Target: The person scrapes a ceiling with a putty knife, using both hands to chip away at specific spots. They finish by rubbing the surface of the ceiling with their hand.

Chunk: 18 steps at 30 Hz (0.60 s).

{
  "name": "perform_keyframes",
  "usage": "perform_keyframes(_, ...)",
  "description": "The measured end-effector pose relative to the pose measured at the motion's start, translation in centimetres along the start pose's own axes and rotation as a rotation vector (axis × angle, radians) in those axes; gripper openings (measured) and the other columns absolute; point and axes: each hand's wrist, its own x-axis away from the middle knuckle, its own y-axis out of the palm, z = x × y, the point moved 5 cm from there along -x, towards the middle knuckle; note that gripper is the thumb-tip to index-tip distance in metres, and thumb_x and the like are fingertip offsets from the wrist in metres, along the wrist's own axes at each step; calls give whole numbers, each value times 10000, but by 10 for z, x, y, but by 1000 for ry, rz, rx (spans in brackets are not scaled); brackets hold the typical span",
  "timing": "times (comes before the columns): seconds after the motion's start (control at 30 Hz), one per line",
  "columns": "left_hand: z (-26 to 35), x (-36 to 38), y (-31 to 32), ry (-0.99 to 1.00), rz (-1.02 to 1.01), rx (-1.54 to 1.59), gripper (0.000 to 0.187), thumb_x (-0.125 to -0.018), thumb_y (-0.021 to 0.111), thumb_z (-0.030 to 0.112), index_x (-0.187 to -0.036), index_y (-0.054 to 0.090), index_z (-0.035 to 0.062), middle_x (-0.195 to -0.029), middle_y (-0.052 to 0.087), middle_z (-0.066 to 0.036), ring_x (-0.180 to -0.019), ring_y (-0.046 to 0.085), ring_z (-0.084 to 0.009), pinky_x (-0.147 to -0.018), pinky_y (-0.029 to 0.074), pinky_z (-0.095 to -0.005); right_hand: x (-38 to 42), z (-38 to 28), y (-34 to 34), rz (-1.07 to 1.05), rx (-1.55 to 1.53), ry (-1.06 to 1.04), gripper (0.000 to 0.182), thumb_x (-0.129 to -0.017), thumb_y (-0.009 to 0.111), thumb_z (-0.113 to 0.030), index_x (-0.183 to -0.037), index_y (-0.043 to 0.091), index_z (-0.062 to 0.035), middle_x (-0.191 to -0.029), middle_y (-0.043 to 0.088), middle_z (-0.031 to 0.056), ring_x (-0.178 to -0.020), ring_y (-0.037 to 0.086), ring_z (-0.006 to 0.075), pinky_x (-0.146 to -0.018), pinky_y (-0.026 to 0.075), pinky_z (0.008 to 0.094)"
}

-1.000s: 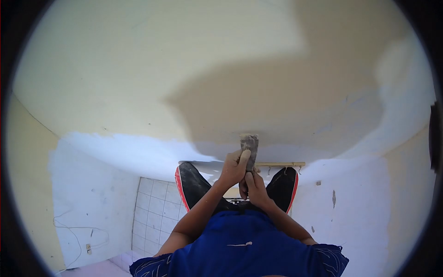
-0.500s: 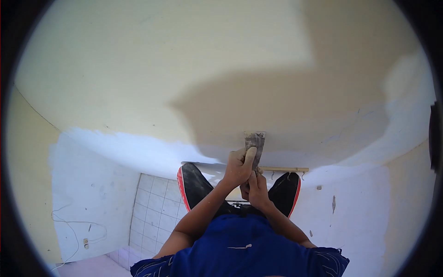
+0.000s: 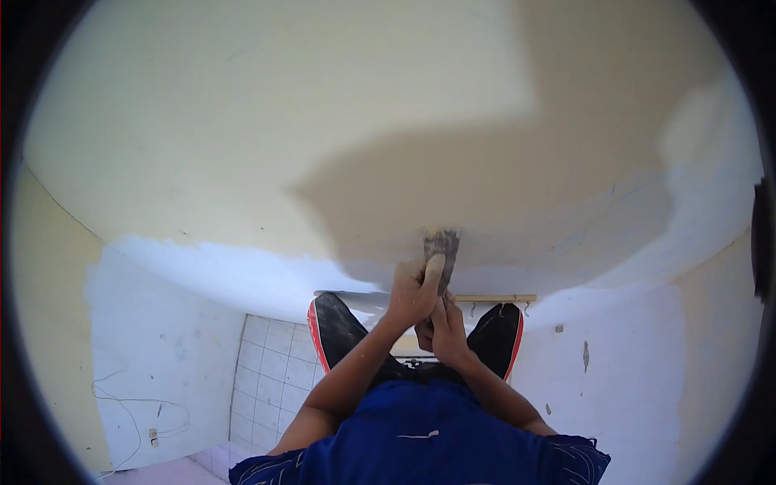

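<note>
Head view: both hands working together on a scraper, its blade edge meeting the cream part of the wall, inside the broad shadow. Relative to the earliest frame, the blade is now sitting slightly farther from the hook rail, while the grip is staying the same. The left hand is pinching the blade, its thumb lying along the near face and its other fingers curling behind, little opened. The right hand is closing on the handle just below, its fingers folding around it and pressing close together; the exact placing of its hidden fingertips cannot be told. The two hands are meeting at the lower end of the scraper, which is pointing away from the blue shirt. Dark trousers with red side stripes are spreading to either side of the forearms. White paint is covering the lower wall; floor tiles and a thin cord are showing on the left.
</note>
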Motion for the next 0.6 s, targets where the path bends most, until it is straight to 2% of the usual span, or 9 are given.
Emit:
perform_keyframes(0.03, 12, -3, -1, -8, -5, 0, 397, -978, 552, 216, -666, 526, -27, -525, 466, -14, -509, 420, -64, -438, 354, -312, -3, -15, 6, -31, 17, -38, 336, -1078, 297, -334, -873, 406, -92, -528, 324, -31, -379, 284, 64, -343, 214, 241)
perform_keyframes(0.1, 28, -11, -4, 24, -82, -110, 396, -1009, 513, 244, -698, 548, 1, -584, 528, 4, -544, 552, -79, -476, 437, -275, -8, -27, 11, -60, 34, -81, 338, -1078, 293, -335, -869, 405, -94, -526, 320, -31, -378, 283, 64, -343, 215, 241)
perform_keyframes(0.17, 26, -9, 0, 64, -66, -90, 390, -1010, 515, 250, -710, 556, 5, -593, 532, 7, -538, 526, -69, -467, 413, -274, -7, -30, 13, -112, -6, -102, 339, -1078, 294, -336, -865, 402, -96, -523, 313, -29, -377, 281, 61, -341, 214, 240)
perform_keyframes(0.23, 3, -6, -1, 7, 1, -11, 394, -977, 558, 227, -674, 528, -22, -520, 456, -2, -514, 405, -63, -449, 352, -305, -1, -16, 9, -73, -2, -70, 338, -1078, 296, -336, -863, 399, -97, -523, 312, -28, -377, 277, 60, -340, 213, 238)
perform_keyframes(0.37, -6, 0, -2, 63, 14, -79, 389, -977, 556, 228, -675, 531, -15, -521, 452, -1, -517, 398, -67, -453, 346, -310, 5, -2, 1, 19, 12, 27, 352, -1078, 304, -341, -842, 399, -98, -523, 312, -31, -377, 265, 56, -341, 208, 234)
perform_keyframes(0.47, 29, -8, 1, 39, 3, -122, 388, -980, 549, 233, -689, 528, -24, -531, 452, -18, -521, 405, -73, -452, 342, -322, -2, -43, 16, -7, 4, -55, 295, -1070, 342, -264, -837, 391, -90, -549, 343, -41, -386, 316, 55, -352, 246, 241)
perform_keyframes(0.53, 53, -13, 8, -71, -31, 197, 394, -980, 542, 236, -697, 519, -37, -538, 452, -41, -529, 414, -80, -454, 340, -332, -8, -49, 15, -44, 20, -90, 287, -1069, 343, -257, -843, 391, -89, -548, 342, -42, -385, 316, 56, -353, 248, 240)
perform_keyframes(0.57, 49, -11, 6, -73, -29, 197, 394, -980, 542, 236, -697, 519, -37, -538, 452, -41, -529, 414, -80, -454, 340, -332, -8, -51, 17, -87, 34, -127, 278, -1068, 345, -251, -848, 391, -87, -546, 341, -42, -384, 316, 57, -353, 250, 240)
perform_keyframes(0.6, 44, -10, 2, 21, -14, 17, 398, -981, 543, 240, -697, 517, -38, -543, 456, -42, -534, 417, -78, -455, 341, -333, -6, -49, 17, -32, 38, -105, 286, -1066, 342, -245, -834, 392, -86, -542, 338, -42, -383, 312, 57, -356, 251, 239)
